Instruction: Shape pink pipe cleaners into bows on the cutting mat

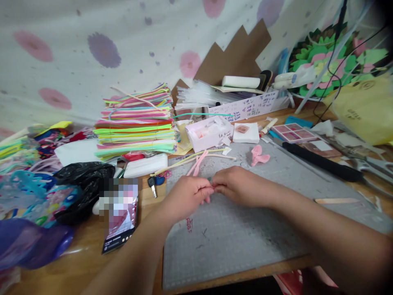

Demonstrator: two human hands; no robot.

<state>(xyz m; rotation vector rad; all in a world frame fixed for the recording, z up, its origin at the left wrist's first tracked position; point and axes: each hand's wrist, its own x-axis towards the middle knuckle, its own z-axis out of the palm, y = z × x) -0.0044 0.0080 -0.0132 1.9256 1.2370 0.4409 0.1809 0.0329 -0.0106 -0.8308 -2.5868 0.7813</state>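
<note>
My left hand is closed in a pinch above the grey cutting mat. Two pink pipe cleaner strips stick up from behind it, their far ends crossing. My right hand meets it fingertip to fingertip, also pinched closed. What lies between the fingertips is small and mostly hidden. A pink looped piece shaped like petals lies on the mat beyond my right hand. Behind the pink strips, a pale yellow pipe cleaner lies along the mat's far edge.
Bundled coloured pipe cleaners are stacked at the back. A phone, a key and a black plastic bag lie left. To the right are a black-handled tool, scissors and a wooden stick.
</note>
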